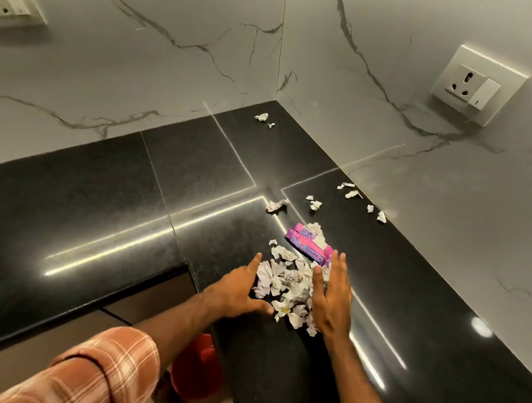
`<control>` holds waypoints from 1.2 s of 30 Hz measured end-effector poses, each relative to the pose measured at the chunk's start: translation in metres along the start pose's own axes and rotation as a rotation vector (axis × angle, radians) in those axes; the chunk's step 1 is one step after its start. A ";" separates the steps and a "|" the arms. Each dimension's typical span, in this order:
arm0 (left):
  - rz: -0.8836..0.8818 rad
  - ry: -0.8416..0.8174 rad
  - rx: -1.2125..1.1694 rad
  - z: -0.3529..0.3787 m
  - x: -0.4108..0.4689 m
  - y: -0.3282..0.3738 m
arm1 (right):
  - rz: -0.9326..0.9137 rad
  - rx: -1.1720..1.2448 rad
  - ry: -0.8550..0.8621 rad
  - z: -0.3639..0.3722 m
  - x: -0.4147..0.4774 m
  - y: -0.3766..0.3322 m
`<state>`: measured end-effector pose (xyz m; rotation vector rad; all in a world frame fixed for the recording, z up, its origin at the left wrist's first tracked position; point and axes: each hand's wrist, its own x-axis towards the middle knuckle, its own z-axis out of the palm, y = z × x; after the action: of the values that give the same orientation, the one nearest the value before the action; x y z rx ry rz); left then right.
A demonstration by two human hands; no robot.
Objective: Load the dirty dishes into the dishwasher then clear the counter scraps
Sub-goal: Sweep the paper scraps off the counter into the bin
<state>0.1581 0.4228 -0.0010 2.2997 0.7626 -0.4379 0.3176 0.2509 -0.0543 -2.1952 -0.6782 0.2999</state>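
1. White crumpled paper scraps (288, 289) lie heaped in a loose pile on the black stone counter (94, 199), near its front edge, and we have one hand on each side of the heap.
2. Our left hand (239, 288) rests on the pile's left side, palm down, fingers straight and pointing away from us. The thumb is spread wide along the heap's near edge, and the hand grips nothing.
3. Our right hand (330, 298) stands against the pile's right side with fingers straight and close together. Its palm is turned toward the scraps and touches them, flat and wide, with nothing held.
4. Both forearms reach forward over the counter edge and angle in toward the heap. The left arm wears an orange-and-white plaid sleeve (99, 371); the right arm is bare as far as we can see.
5. A purple wrapper (308, 243) lies just beyond the pile, touching its far edge. A crumpled scrap sits on top of it, and our right fingertips are just beside its near end.
6. Loose scraps lie well apart from the heap: one (277, 205) on the counter seam, a few (354, 194) along the right wall, and two (262, 116) in the far corner.
7. A red bucket (198, 368) stands below the counter edge, between our arms.
8. Grey-veined marble walls meet at the corner, with a white socket (8, 2) on the left wall and another (477, 85) on the right.
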 end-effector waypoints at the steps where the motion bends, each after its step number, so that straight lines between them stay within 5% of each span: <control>1: 0.017 0.039 0.034 -0.007 0.003 -0.005 | 0.005 0.003 0.009 0.003 0.008 -0.003; 7: 0.117 0.313 0.118 -0.053 0.054 -0.019 | -0.033 -0.363 -0.016 0.022 0.027 -0.001; 18: 0.124 0.183 0.055 -0.066 0.165 0.021 | -0.014 -0.386 -0.006 0.026 0.034 -0.005; 25: 0.358 0.447 0.007 -0.015 0.117 0.006 | -0.020 -0.396 0.000 0.025 0.030 -0.004; 31: 0.304 0.760 -0.012 -0.028 0.149 0.016 | -0.007 -0.379 0.012 0.023 0.029 -0.006; 36: 0.384 0.440 0.015 -0.052 0.213 0.063 | 0.001 -0.392 0.007 0.024 0.031 -0.005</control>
<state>0.3669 0.5061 -0.0369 2.5120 0.4926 0.2454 0.3317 0.2865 -0.0654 -2.5652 -0.7841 0.1694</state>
